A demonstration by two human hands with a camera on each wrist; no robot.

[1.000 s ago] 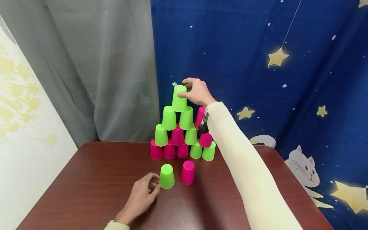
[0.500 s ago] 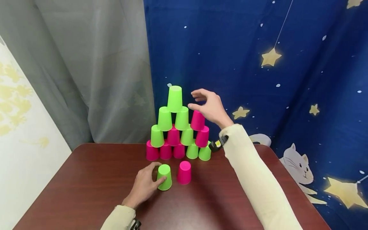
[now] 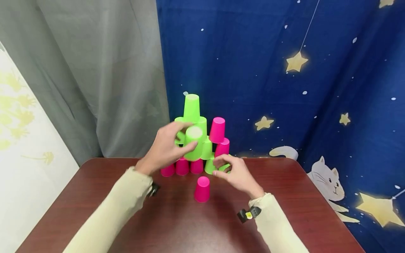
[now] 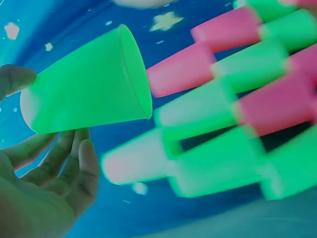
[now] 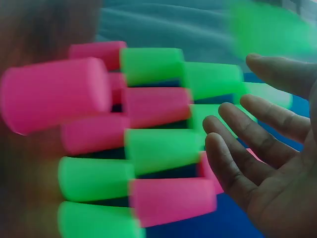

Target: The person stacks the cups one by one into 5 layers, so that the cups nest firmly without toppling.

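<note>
In the head view my left hand [image 3: 166, 146] is raised in front of a cup pyramid, gripping an upside-down green cup [image 3: 194, 134] between thumb and fingers. The left wrist view shows the thumb on one side of that green cup [image 4: 91, 84] and fingers beneath. My right hand [image 3: 237, 174] hovers over the table by the pyramid's lower right, its fingers loosely bent and holding nothing. Another green cup [image 3: 191, 109] tops the left part of the pyramid; a pink cup [image 3: 217, 130] stands one tier lower to the right. A lone pink cup [image 3: 202, 189] stands on the table in front.
Bottom-row pink cups [image 3: 182, 167] stand near the back of the brown table [image 3: 110, 196], partly hidden by my hands. Behind hang a grey curtain [image 3: 126, 70] and a blue starry curtain [image 3: 246, 52]. A pale wall [image 3: 28, 123] is on the left.
My left hand has taken the green cup from the table and lifted it in front of the pyramid. The right hand has let go of the top green cup and dropped down toward the table.
</note>
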